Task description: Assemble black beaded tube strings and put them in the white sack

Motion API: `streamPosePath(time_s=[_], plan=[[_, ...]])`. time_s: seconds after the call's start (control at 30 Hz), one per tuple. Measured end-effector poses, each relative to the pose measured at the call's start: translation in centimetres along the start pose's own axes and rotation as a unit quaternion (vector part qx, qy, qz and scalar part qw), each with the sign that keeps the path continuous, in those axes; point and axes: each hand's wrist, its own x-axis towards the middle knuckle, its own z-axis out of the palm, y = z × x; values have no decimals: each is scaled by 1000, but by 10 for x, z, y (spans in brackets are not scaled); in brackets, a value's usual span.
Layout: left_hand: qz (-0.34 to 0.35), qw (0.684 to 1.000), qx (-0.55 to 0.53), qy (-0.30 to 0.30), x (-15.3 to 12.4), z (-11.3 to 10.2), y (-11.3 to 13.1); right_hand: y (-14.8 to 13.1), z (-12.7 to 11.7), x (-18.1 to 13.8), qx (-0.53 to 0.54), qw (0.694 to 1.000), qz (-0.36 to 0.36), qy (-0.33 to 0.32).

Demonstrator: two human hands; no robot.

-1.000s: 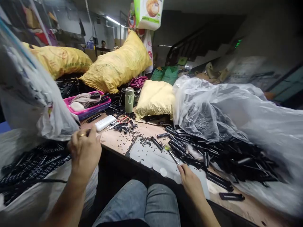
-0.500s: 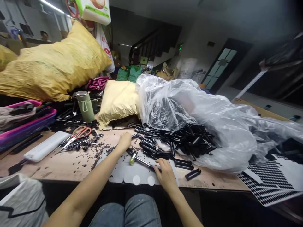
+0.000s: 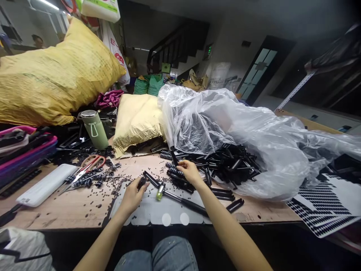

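My left hand (image 3: 133, 196) is closed, with a small black part (image 3: 141, 183) between thumb and fingers. Pinched in my right hand (image 3: 189, 171) is a slim black plastic piece (image 3: 174, 156), raised at the edge of the pile of black pieces (image 3: 231, 165). Between my hands a hammer (image 3: 180, 199) with a yellow-green tip lies on a white sheet (image 3: 152, 214), touched by neither hand. One black piece (image 3: 151, 179) lies beside the hammer's head. Black pieces with white dots (image 3: 165, 154) lie left of the pile.
Scissors (image 3: 87, 169), a white oblong case (image 3: 46, 184) and a green flask (image 3: 97, 130) stand or lie left. Tiny black bits scatter over the table (image 3: 73, 210). Behind are a yellow sack (image 3: 138, 116) and clear plastic (image 3: 254, 128); patterned sheets (image 3: 324, 203) lie right.
My right hand has let go of the hammer's handle, moved up to the pile and taken a black piece. My left hand has drawn back toward me and left, holding a small black part.
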Motion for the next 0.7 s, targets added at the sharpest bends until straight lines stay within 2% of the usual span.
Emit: streamPosePath(time_s=[0.07, 0.13, 0.23, 0.3, 0.4, 0.53, 0.7], plan=[[-57, 989, -136, 11, 4, 14, 4, -16, 18, -25, 42, 998, -5, -44], [-109, 965, -238, -5, 6, 22, 12, -32, 32, -51, 105, 990, -14, -94], [-158, 939, -303, -47, 2, 25, 21, -55, 34, -74, 140, 983, -72, -95], [-167, 935, -305, -70, -3, 22, 22, -66, 25, -77, 58, 985, -147, -74], [-164, 938, -289, -96, -11, 19, 22, -74, 14, -72, -68, 966, -233, -93], [-162, 946, -269, -81, -16, 20, 22, -72, 16, -73, -123, 952, -263, -99], [-135, 972, -175, -75, -19, 24, 20, -63, 18, -93, -143, 943, -286, -92]])
